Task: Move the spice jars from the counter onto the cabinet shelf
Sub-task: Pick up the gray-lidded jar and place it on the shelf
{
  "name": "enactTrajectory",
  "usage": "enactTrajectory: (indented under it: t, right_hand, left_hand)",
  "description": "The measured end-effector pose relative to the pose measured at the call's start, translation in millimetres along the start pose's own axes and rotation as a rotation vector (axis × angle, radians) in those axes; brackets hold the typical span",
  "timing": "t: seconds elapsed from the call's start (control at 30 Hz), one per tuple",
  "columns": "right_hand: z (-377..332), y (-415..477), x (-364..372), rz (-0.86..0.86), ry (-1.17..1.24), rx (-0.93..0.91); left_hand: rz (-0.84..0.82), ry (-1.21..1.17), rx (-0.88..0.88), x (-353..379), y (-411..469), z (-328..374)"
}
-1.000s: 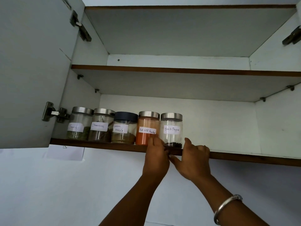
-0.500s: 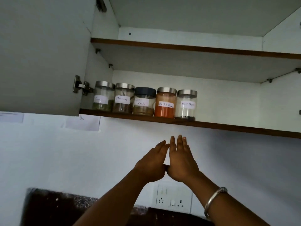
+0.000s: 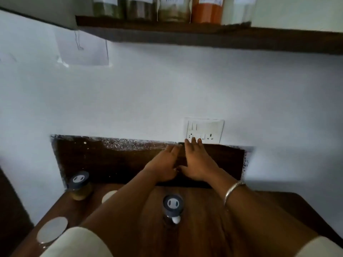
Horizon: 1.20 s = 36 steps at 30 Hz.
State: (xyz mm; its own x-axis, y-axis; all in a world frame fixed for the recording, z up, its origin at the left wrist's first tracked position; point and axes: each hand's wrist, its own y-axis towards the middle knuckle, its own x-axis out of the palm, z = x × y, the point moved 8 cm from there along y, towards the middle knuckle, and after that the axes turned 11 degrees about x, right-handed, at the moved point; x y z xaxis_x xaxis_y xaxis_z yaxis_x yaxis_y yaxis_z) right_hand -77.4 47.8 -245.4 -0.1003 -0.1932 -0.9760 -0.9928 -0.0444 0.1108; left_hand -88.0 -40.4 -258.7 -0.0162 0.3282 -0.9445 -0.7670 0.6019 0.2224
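Roughly halfway done, by my read: five spice jars stand in a row on the cabinet shelf (image 3: 204, 38), high above both hands, with tops cropped and labels too blurred to read. They are a green-herb jar (image 3: 105, 8), a brown-spice jar (image 3: 140, 10), a tan-spice jar (image 3: 173, 12), an orange-powder jar (image 3: 207, 12) and a nearly clear jar (image 3: 239, 10). At least four jars wait on the wooden counter (image 3: 204, 219). A yellow-spice jar (image 3: 79, 186) with a dark lid sits well left of and below the left hand (image 3: 163, 167). A second dark-lidded jar (image 3: 173, 206) stands between the forearms, below the wrists. A pale-lidded jar (image 3: 109, 196) peeks out just left of the left forearm, mostly hidden. Another pale lid (image 3: 52, 230) lies further down-left, by the sleeve (image 3: 78, 243). The left hand and right hand (image 3: 198, 164) are side by side, thumbs close, fingers straight and flat, holding nothing, in front of the dark backsplash (image 3: 111, 164). The likely next step is reaching down for a counter jar. A metal bangle (image 3: 233, 191) circles the right wrist. A wall socket (image 3: 203, 130) sits just beyond the right fingertips, and a paper sheet (image 3: 83, 51) hangs on the white wall up-left of the hands.
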Motion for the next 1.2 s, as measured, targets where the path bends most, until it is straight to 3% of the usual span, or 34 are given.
enactTrajectory:
  t: [0.2, 0.3, 0.4, 0.53, 0.63, 0.87, 1.2]
  right_hand:
    - [31, 3, 116, -0.203, -0.010, 0.040]
    - [34, 0, 167, -0.276, -0.033, -0.027]
    - [33, -7, 198, -0.257, -0.089, -0.068]
    - [40, -6, 229, -0.319, 0.022, 0.055]
    - [42, -2, 252, -0.435, 0.000, 0.058]
    - [56, -3, 254, -0.305, 0.164, 0.190]
    - [69, -7, 245, -0.286, 0.417, 0.216]
  left_hand:
    - [-0.108, -0.157, -0.151, 92, -22, -28]
    - [-0.200, -0.180, -0.197, 136, -36, -43]
    - [-0.192, -0.204, -0.243, 163, -47, -58]
    - [-0.152, -0.259, -0.331, 195, -57, -72]
    - [-0.163, -0.289, -0.370, 222, -58, -78]
    - [-0.088, -0.333, -0.453, 242, -56, -86]
    - [-0.011, -0.472, -0.354, 225, -60, -84]
